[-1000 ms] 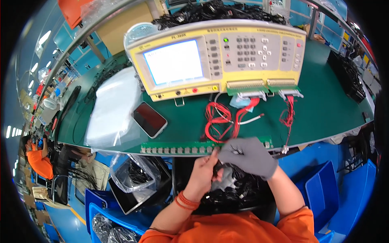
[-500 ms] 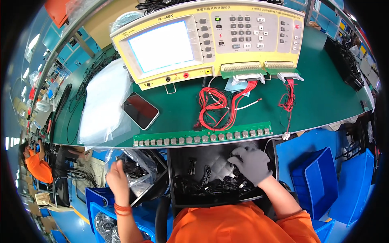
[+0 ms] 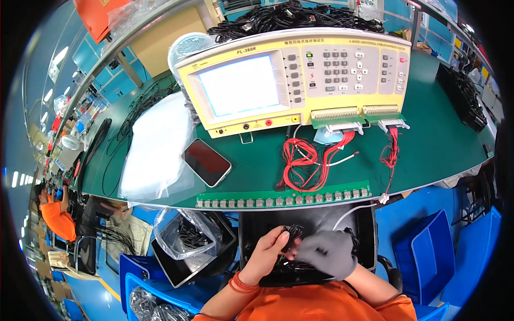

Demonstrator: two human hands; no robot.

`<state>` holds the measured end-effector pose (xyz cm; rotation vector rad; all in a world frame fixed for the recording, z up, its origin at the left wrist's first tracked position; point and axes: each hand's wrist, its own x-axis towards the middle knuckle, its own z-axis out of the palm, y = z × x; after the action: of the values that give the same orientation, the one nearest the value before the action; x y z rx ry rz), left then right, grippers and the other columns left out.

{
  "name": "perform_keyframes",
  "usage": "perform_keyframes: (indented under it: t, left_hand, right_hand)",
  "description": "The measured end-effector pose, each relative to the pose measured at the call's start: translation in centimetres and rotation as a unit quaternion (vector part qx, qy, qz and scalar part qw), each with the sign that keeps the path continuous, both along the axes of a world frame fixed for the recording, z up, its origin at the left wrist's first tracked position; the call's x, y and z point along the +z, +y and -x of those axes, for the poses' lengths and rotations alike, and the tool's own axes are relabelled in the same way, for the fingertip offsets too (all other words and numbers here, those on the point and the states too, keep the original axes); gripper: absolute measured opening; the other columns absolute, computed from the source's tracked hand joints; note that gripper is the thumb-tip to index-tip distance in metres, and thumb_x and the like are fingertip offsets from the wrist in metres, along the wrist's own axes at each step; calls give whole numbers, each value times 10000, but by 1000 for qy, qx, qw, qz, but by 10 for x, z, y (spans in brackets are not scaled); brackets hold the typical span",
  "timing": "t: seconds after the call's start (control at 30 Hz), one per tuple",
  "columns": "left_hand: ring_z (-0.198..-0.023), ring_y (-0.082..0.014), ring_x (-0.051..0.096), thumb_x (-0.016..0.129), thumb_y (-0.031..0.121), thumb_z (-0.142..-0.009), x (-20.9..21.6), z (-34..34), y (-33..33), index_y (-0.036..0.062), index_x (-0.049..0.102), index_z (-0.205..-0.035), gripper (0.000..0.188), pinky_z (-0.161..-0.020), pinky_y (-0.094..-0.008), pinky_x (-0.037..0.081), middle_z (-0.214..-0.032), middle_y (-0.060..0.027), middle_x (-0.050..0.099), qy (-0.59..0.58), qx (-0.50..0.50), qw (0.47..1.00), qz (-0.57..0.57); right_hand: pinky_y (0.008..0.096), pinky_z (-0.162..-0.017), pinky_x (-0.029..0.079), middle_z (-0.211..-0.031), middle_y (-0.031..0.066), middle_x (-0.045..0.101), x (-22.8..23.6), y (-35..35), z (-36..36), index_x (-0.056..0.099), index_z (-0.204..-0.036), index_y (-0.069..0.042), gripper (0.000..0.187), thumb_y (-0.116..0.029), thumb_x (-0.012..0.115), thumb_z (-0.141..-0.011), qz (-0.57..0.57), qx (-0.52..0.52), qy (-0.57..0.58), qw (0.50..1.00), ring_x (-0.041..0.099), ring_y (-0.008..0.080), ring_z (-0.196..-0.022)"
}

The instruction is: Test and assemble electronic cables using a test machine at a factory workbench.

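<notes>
holding a coiled black cable bundle [image 3: 293, 232] in the bare left hand [image 3: 272, 247], over the black rectangular tray [image 3: 316, 218] by the green worktop [image 3: 428, 144]'s near edge; cannot tell the grip of the blurred, grey-gloved right hand [image 3: 329, 254]. likely handling one bundle; calls next for a steady pinch.

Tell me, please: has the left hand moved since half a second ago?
Yes: rightward. Against the green connector strip, the left hand was beyond its left end; now it is below its middle.

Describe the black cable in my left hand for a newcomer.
Below the yellow test instrument and green table sits a black tray. Over it, the bare left hand pinches the coiled black cable; neighbouring cables lie in the tray.
</notes>
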<state>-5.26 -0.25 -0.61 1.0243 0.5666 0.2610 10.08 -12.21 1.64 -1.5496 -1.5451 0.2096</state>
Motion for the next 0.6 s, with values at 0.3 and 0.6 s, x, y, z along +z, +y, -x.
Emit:
perform_keyframes:
  t: [0.3, 0.6]
  left_hand:
    - [-661, -60, 520, 487, 224, -1011, 15, 1, -3, -39, 648, -1085, 317, -657, -234, 496, -818, -62, 650, 29, -37, 982, -184]
    - [-693, -121, 623, 547, 203, -978, 20, -2, 10, -59, 684, -928, 300, -595, -244, 509, -785, -81, 662, 10, -205, 946, -249]
  right_hand:
    - [249, -631, 516, -838, 69, 708, -5, 1, -16, 672, -972, -33, 137, -50, 674, -836, 56, -12, 441, 896, 676, 138, -705]
    - [267, -615, 501, -827, 60, 691, 7, -1, -31, 691, -908, -68, 136, -4, 694, -788, 65, 106, 247, 961, 661, 175, -694]
